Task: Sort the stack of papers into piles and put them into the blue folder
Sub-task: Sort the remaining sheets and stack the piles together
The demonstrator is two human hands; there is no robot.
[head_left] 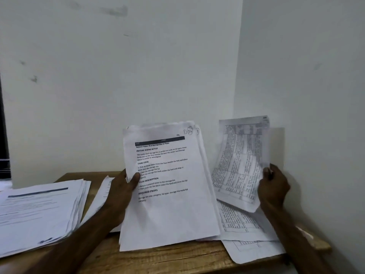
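Gripping upright stack of white printed papers [167, 194] in left hand [120, 186] over brown wooden desk [158, 258]; pinching limp white table-printed sheet [239, 163] in right hand [273, 186]. No sight of blue folder. Risk of spilling fanned pages by loosening the left grip.

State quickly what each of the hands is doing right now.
Left hand: grips the stack of text sheets.
Right hand: holds a table-printed sheet.

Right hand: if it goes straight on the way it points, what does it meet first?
The right hand points up-left, holding a sheet. Likely the wall behind that sheet comes first; the stack sits further left, though depth is unclear.
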